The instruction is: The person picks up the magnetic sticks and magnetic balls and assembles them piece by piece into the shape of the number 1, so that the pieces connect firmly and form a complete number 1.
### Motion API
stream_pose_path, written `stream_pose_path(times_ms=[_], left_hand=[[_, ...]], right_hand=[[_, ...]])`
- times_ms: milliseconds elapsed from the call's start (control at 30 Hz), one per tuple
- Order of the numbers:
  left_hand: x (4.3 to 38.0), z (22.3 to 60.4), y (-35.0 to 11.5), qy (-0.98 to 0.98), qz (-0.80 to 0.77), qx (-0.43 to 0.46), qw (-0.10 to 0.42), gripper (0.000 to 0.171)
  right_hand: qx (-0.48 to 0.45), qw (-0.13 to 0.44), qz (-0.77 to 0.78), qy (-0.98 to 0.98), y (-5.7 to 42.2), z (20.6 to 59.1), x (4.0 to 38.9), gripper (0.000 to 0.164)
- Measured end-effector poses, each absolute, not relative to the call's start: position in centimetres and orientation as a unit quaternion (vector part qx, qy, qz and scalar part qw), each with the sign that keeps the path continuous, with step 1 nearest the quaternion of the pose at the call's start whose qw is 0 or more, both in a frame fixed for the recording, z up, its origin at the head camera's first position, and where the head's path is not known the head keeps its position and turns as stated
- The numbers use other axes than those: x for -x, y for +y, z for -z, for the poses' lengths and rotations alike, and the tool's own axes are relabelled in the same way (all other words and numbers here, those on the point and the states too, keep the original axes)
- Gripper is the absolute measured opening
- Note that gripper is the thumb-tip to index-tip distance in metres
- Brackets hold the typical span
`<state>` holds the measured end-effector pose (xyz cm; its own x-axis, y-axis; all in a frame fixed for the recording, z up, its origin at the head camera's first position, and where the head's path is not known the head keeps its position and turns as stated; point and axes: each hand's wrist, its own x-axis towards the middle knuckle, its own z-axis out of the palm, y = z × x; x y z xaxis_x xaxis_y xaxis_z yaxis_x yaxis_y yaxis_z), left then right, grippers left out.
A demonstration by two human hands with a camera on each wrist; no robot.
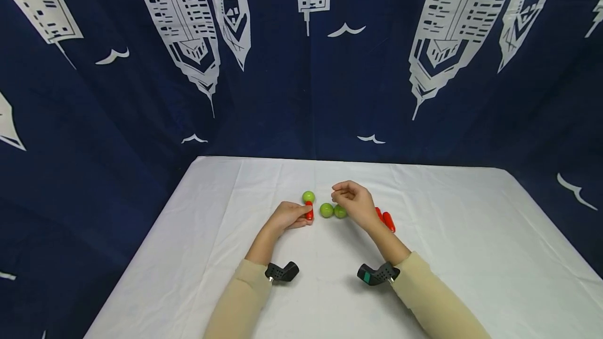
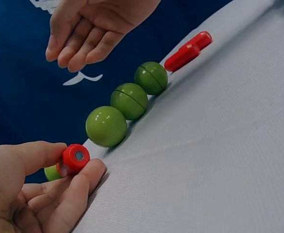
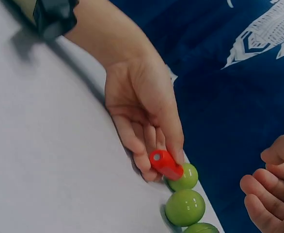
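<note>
My left hand (image 1: 288, 216) pinches a red rod (image 2: 76, 158) between thumb and fingers, low over the table. A round grey metal disc shows in the rod's near end. Its far end meets or overlaps a green ball (image 1: 308, 196); whether they are joined I cannot tell. To the right, more glossy green balls (image 2: 106, 126) stand in a row, some with a seam line round them. My right hand (image 1: 354, 202) hovers above that row, fingers loosely bent and holding nothing. It partly covers the row in the head view.
Two more red rods (image 1: 388, 222) lie side by side right of the balls, partly behind the right forearm. A white cloth (image 1: 452, 255) covers the table. Behind its far edge hangs a dark blue curtain (image 1: 301, 103) with white building prints. Each wrist wears a black camera mount (image 1: 282, 272).
</note>
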<state>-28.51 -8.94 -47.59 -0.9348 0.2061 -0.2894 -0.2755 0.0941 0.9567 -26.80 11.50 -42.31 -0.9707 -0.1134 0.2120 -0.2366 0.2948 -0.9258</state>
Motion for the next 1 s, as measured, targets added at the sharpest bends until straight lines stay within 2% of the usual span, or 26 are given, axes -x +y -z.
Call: stream_pose_path(times_ms=[233, 667, 1000], left_hand=[[28.6, 47.7, -9.2, 0.715, -0.673, 0.021, 0.187, 0.031], [28.2, 47.6, -9.1, 0.716, -0.675, 0.026, 0.177, 0.027], [28.0, 47.7, -9.0, 0.726, -0.666, 0.006, 0.168, 0.028]], right_hand=[[-0.179, 0.038, -0.498, -0.848, 11.5, 42.7, 28.6, 0.023], [-0.22, 0.003, -0.38, -0.899, 12.0, 45.1, 29.7, 0.038], [-0.239, 0.025, -0.303, -0.922, 12.2, 46.0, 29.4, 0.043]])
